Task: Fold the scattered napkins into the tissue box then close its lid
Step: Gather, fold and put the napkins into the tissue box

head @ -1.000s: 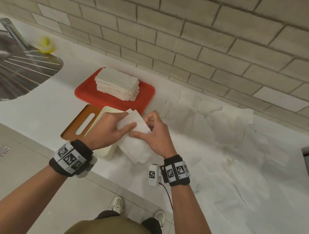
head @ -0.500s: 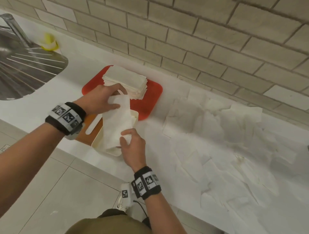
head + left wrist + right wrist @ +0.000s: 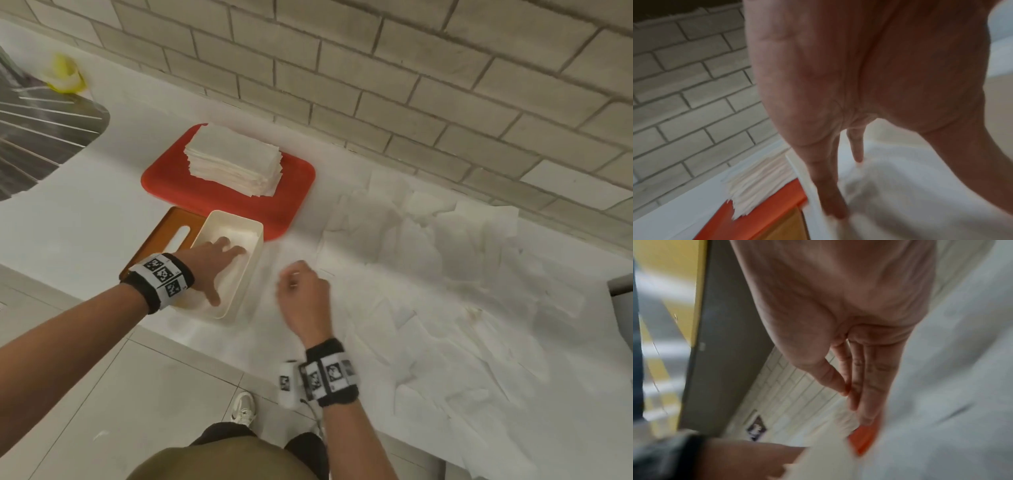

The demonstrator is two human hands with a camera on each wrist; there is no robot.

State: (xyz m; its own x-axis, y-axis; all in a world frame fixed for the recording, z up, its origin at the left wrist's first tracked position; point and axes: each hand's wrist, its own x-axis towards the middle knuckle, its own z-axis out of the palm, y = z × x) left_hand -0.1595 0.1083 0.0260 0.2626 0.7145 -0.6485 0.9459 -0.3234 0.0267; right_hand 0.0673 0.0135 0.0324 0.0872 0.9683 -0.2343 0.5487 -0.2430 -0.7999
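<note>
Napkins: thin, soft paper, judged very light, easily creased and torn; a loose spread (image 3: pixel 445 274) is seen on the white counter (image 3: pixel 85 222), right of the box.
Where to hold: a sheet is best pinched at an edge or corner, then flattened with a level palm.
Tissue box: the cream box (image 3: pixel 251 260) is set at the near counter edge, open, with a folded napkin (image 3: pixel 239 240) laid inside.
Lid: the wooden slotted lid (image 3: pixel 164 233) is left flat on the counter, touching the box's left side.
Left hand: the left hand (image 3: pixel 209 263) is spread, fingers straight, and pressed on the napkin in the box.
Right hand: the right hand (image 3: pixel 305 294) is held over the counter just right of the box; nothing is held, fingers loose.
Change: half a second earlier the napkin was held by both hands above the box; it is now released.
Other: a folded stack (image 3: pixel 233 161) is kept on the red tray (image 3: pixel 294 192), far of the box.
</note>
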